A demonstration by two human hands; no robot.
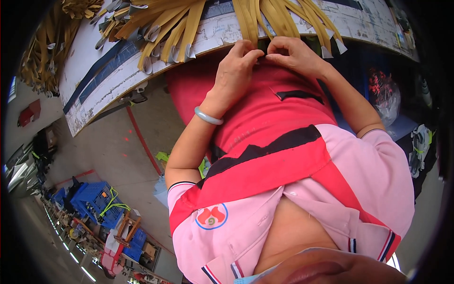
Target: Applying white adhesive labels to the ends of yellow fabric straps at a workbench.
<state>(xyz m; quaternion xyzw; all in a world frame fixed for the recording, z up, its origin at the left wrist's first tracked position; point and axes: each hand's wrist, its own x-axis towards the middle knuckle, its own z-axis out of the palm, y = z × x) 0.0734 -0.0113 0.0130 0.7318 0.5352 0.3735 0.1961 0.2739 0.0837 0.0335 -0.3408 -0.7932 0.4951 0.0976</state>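
My left hand [238, 65], with a pale bangle on its wrist, is at the table's near edge with thumb and forefinger pinched. Just to its right, my right hand [294, 57] is also in a pinch, its fingertips close to those of the left. Whatever lies between the fingertips is too small to make out. Directly beyond both hands, a bunch of flat mustard-yellow straps [265, 21] hangs toward me over the edge. More yellow straps [177, 28] with grey folded ends lie fanned out to the left. My red apron [279, 109] sits below the hands.
The worn white tabletop [106, 78] curves across the front, a dark blue strip along it. Another heap of yellow straps [52, 52] hangs at its far left. Blue crates [97, 201] stand on the floor at lower left. A clear plastic bag [385, 102] is at right.
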